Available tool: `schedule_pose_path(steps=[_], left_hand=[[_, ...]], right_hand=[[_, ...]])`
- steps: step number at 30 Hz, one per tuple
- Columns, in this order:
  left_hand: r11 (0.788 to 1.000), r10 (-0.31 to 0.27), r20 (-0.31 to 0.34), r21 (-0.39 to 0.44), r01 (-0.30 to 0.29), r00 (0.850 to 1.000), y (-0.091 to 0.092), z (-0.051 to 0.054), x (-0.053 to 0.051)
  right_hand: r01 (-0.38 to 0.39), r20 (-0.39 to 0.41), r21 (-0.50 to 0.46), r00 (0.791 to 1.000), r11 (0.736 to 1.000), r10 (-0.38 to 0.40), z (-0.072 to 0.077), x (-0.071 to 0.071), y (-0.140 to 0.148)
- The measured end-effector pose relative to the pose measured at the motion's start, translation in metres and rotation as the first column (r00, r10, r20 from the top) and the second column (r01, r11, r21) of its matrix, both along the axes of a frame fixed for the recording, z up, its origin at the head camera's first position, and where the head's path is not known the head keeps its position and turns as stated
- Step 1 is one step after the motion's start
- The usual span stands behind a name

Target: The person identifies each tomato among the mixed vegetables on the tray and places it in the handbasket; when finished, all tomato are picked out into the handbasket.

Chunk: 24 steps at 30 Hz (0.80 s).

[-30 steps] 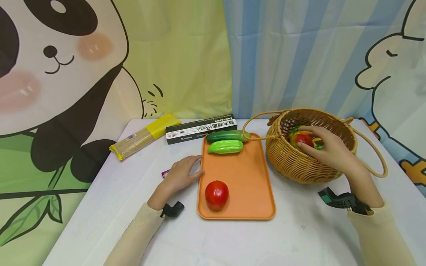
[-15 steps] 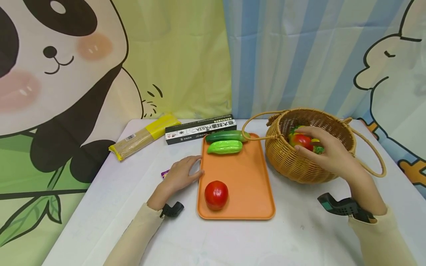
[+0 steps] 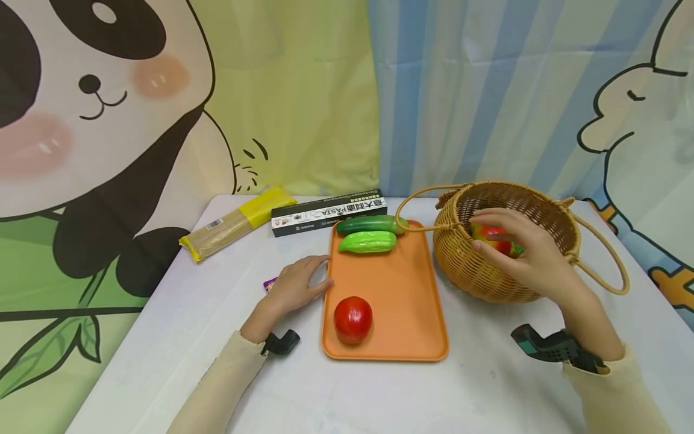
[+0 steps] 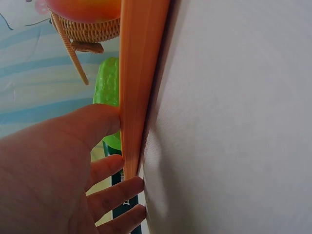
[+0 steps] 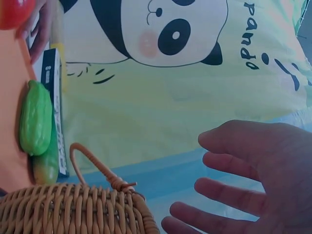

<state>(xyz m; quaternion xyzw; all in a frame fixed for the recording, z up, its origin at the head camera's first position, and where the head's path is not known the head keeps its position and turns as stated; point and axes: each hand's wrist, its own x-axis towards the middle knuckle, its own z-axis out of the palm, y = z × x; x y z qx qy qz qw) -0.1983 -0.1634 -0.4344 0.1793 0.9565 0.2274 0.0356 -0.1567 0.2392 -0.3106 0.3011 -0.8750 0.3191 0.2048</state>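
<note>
My left hand (image 3: 295,286) rests at the left edge of an orange tray (image 3: 396,301), thumb and fingertips touching its rim. On the tray, a round red tomato-like fruit (image 3: 353,320) sits near the front. A light green bumpy gourd (image 3: 367,242) and a dark green cucumber (image 3: 374,225) lie at its far end. Over the wicker basket (image 3: 482,277) hovers my right hand (image 3: 534,256); the right wrist view shows its fingers spread apart, holding nothing. Below it in the basket is a red and yellow fruit (image 3: 484,232), partly hidden by the fingers, with something green beside it.
Behind the tray lies a black and white pasta box (image 3: 328,212). A yellow packet of noodles (image 3: 233,226) is at the back left. The basket's handle (image 3: 410,202) overhangs the tray's far right corner. A small purple packet (image 3: 268,284) shows behind my left hand.
My right hand has risen slightly and drawn back from the red and yellow fruit, which stays in the basket. The left hand and the tray have kept their places.
</note>
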Motion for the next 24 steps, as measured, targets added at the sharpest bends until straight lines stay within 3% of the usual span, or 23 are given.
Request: schedule_pose_path(steps=[6,10,24], left_hand=[[1.000,-0.003,-0.017,-0.010,0.003,1.000,0.000,0.000,0.000],[1.000,-0.002,-0.016,-0.009,0.002,1.000,0.000,0.000,-0.001],[1.000,0.005,-0.001,-0.015,-0.005,1.000,0.000,-0.001,0.000]], right_hand=[[-0.115,-0.054,-0.042,0.992,0.992,0.113,-0.002,-0.002,-0.011],[-0.161,-0.068,-0.019,0.985,0.987,0.159,-0.009,-0.003,-0.018],[-0.225,0.043,0.054,0.974,0.973,0.223,-0.033,0.000,-0.045]])
